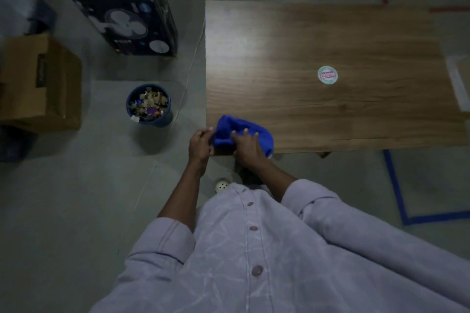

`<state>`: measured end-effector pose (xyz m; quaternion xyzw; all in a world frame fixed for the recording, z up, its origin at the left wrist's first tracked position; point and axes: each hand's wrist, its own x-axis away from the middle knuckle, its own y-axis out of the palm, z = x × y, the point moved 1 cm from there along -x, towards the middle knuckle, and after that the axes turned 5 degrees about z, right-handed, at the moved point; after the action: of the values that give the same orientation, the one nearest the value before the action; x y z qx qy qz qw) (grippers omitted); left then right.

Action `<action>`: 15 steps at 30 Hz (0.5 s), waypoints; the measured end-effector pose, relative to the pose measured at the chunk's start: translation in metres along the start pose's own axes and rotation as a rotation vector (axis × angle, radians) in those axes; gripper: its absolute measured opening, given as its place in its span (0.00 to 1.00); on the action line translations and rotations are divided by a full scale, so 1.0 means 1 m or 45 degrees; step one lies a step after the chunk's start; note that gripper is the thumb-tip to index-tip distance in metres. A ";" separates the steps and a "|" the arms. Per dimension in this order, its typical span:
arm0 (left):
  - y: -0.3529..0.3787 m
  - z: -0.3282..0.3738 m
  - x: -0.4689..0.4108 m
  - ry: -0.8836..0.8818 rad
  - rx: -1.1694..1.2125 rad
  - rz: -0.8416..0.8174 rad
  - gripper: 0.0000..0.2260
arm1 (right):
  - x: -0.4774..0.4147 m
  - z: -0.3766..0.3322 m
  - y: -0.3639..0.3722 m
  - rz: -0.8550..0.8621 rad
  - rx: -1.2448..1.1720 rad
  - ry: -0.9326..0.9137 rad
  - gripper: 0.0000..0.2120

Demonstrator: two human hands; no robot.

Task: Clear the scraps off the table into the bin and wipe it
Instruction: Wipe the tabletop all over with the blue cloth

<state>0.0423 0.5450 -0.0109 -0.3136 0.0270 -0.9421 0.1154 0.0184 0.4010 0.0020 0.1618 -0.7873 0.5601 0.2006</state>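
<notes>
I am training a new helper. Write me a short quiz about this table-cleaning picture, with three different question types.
1. True or false: the bin stands on the table.
2. What do the left hand and right hand hold?
A. blue cloth
B. sponge
C. brush
3. Fill in: a round ____ lies on the tabletop.

Key: 1 false, it stands on the floor, holding scraps; 2 A; 3 sticker.
</notes>
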 end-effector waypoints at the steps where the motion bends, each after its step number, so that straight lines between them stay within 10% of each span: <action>1: 0.001 0.004 0.003 0.016 0.011 0.012 0.06 | 0.005 -0.001 -0.004 -0.013 -0.027 -0.055 0.28; 8: 0.032 0.053 0.012 -0.051 0.065 -0.161 0.09 | 0.030 0.037 -0.063 -0.126 -1.090 0.155 0.08; 15: 0.082 0.096 0.080 -0.542 0.477 -1.005 0.27 | 0.043 0.105 -0.116 0.220 -2.150 0.343 0.15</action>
<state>0.0543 0.4489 0.1030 -0.4593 -0.2884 -0.8177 -0.1932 0.0224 0.2634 0.0877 -0.1701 -0.9194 -0.1856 0.3021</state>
